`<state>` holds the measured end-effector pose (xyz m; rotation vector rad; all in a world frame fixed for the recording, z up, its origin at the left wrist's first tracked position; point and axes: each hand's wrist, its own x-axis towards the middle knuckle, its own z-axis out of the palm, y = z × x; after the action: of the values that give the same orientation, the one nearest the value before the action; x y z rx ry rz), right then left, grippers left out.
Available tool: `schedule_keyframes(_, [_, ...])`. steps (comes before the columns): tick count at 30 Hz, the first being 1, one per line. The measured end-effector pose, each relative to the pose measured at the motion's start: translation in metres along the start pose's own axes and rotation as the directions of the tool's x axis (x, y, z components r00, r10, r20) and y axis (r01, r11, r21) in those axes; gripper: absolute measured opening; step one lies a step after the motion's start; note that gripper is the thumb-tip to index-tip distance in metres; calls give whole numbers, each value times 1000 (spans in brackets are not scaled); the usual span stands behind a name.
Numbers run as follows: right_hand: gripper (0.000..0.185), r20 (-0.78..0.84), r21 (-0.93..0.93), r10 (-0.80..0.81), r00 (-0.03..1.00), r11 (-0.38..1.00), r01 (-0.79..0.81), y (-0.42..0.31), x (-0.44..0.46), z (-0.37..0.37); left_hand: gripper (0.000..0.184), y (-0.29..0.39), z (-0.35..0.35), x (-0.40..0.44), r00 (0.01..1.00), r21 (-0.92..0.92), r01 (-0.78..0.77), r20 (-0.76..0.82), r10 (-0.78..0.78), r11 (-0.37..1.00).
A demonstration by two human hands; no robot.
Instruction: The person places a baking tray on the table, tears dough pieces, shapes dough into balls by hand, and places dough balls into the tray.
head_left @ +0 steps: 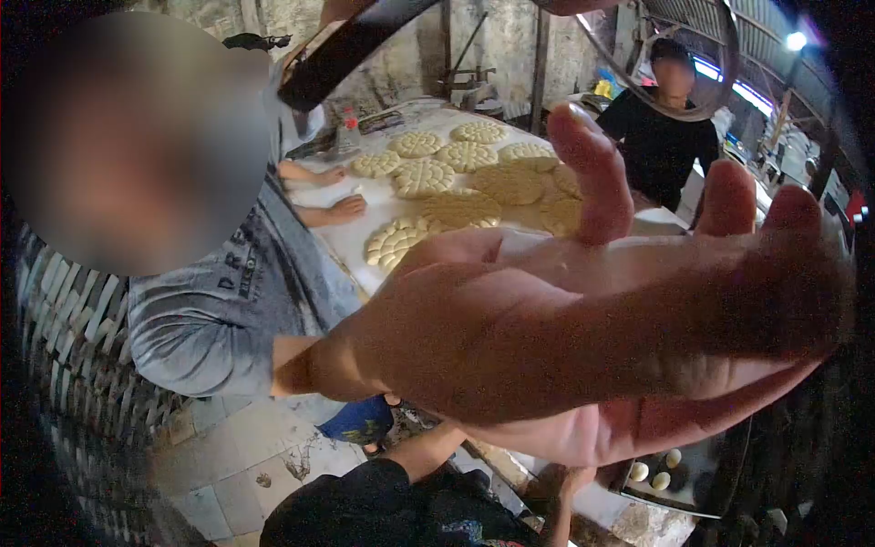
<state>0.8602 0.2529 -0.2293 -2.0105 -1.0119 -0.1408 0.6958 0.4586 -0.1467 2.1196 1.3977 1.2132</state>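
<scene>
Left hand: hidden by co-worker's spread hand [547, 342], state unseen.
Right hand [579, 479]: near pale balls [663, 480], state unclear.
Surface [348, 252]: dough rounds [424, 178].

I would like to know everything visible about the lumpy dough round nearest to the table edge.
The dough round is pale cream and looks soft and unbaked; deep grooves divide its top into plump lumps. It lies flat on the pale table, near the edge; part of its right side is hidden behind the large raised hand, much nearer the camera.
</scene>
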Motion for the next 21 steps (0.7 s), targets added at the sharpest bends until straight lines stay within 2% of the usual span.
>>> schedule_keyframes(7, [17,139,181,249,958,945,-272,16,-5,6,7,-13,9,-4,1000,-16,-13,-2,13,1000])
schedule_keyframes(10, [16,214,189,343,915,904,-383,12,-2,5,7,-8,3,-4,1000,-16,-11,10,11,1000])
schedule_keyframes(12, [9,110,201,261,959,939,-278,-13,2,-1,6,-7,2,-4,1000,-13,-9,12,9,1000])
schedule_keyframes(13, [4,1,199,163,987,967,-160,-30,8,-5,6,-7,1,-4,1000,-15,-7,9,7,1000])
schedule_keyframes(14, [4,8,195,165,986,967,-163,-29,12,-6,6,-7,1,-3,1000,-16,-8,12,8,1000])
schedule_keyframes(15, [8,-110,-3,-109,988,994,109,-22,17,-9,6,-2,-1,-3,1000,-21,-6,15,6,1000])
schedule_keyframes(17, [12,-166,-221,-391,905,909,353,-10,12,-7,6,4,-3,-3,1000,-26,3,28,-2,1000])
schedule_keyframes(18, [15,67,373,110,992,919,-127,-4,8,-5,6,10,-9,-2,999,-26,16,31,-15,1000])
schedule_keyframes(19, [18,280,724,577,768,399,-563,0,5,-4,6,16,-17,-1,999,-14,33,36,-33,999])
schedule_keyframes(20, [18,286,679,616,734,410,-609,3,2,-1,6,24,-24,-1,997,-1,65,32,-65,998])
schedule_keyframes(21, [18,221,552,534,817,622,-556,-3,1,-3,6,28,-29,0,996,34,91,14,-92,995])
